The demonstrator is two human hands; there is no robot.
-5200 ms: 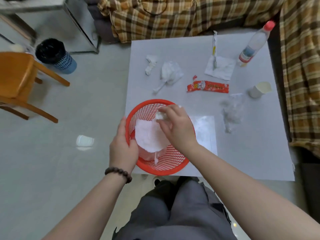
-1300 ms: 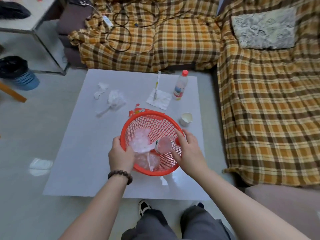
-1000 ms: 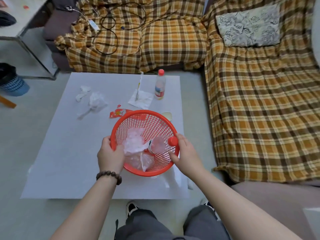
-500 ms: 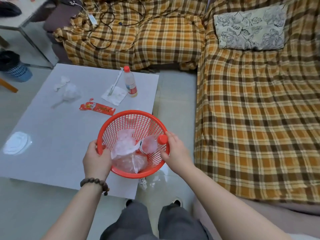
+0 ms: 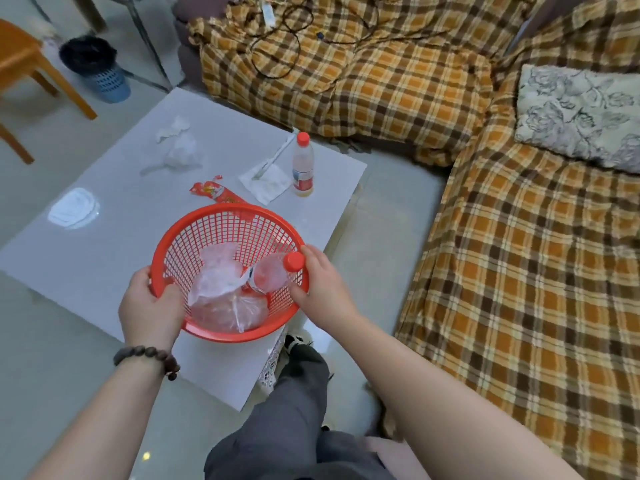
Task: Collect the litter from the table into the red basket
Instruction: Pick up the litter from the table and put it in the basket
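I hold the red mesh basket (image 5: 221, 228) by its rim with both hands, above the near right part of the white table (image 5: 114, 244). My left hand (image 5: 149, 306) grips the left rim and my right hand (image 5: 320, 282) the right rim. Inside lie a clear plastic bag (image 5: 221, 289) and a plastic bottle with a red cap (image 5: 294, 261) leaning by my right fingers. On the table remain a red snack wrapper (image 5: 211, 192), a white napkin (image 5: 268, 181) with a thin stick packet (image 5: 273, 161) on it, an upright bottle (image 5: 303, 166) and crumpled tissues (image 5: 180, 150).
A plaid-covered sofa (image 5: 519, 254) wraps the far and right sides, with cables (image 5: 287, 46) and a patterned pillow (image 5: 578, 116) on it. A blue bin with a black liner (image 5: 97, 67) and an orange chair (image 5: 20, 64) stand at the far left. My legs (image 5: 294, 427) are below.
The basket has come toward the table's near right corner, held by both hands, and the view has swung. Since five seconds ago a bag and a bottle have landed in the basket.
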